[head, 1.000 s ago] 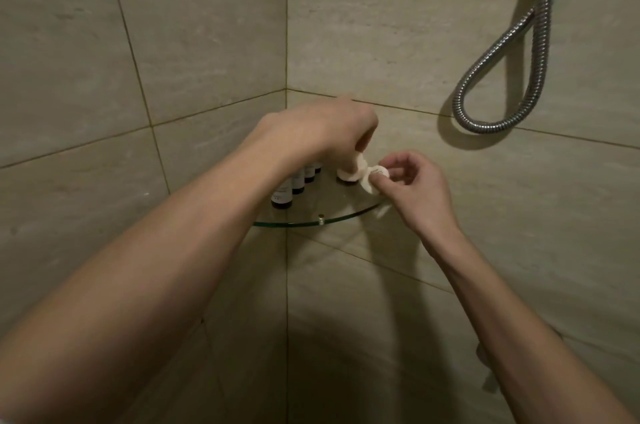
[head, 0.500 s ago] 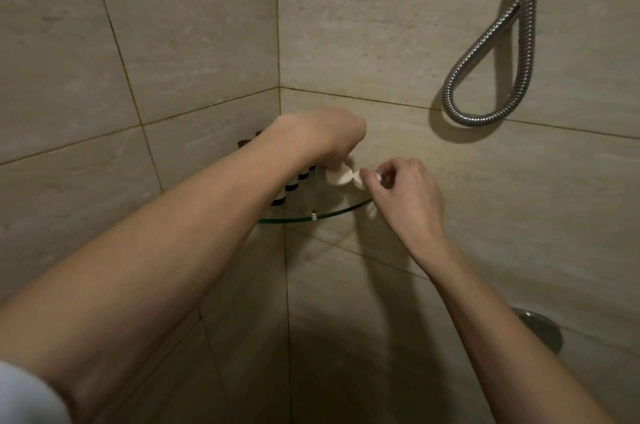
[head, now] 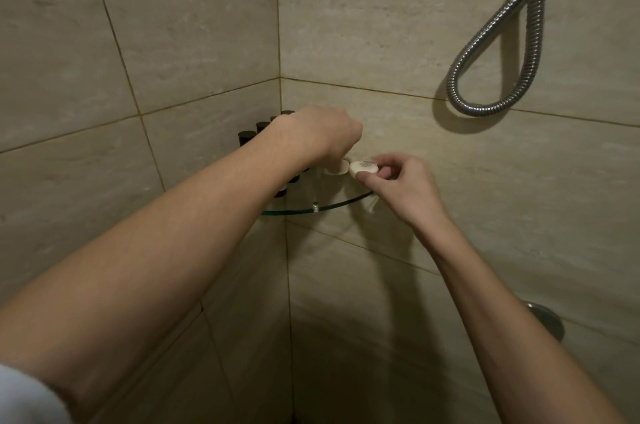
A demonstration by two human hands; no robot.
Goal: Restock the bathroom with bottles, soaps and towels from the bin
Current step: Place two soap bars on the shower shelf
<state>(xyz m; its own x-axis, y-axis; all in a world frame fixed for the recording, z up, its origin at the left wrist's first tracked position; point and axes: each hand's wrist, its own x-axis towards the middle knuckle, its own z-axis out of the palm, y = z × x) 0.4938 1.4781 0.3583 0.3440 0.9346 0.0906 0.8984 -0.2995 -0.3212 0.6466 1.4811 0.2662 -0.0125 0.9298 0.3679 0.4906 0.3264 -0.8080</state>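
Two bare arms reach into the corner of a tiled shower. The left hand (head: 318, 136) is above the glass shelf (head: 332, 207), its fingers curled down around a round pale soap (head: 337, 169). Only part of that soap peeks out under the hand. The right hand (head: 405, 191) pinches a second soap (head: 363, 167) between thumb and fingers, just over the right side of the shelf. The two soaps sit side by side, nearly touching. Small bottles (head: 246, 138) with dark caps stand in a row on the shelf along the left wall, partly hidden by the left arm. A shiny hose (head: 491, 77) hangs in a loop on the right wall.
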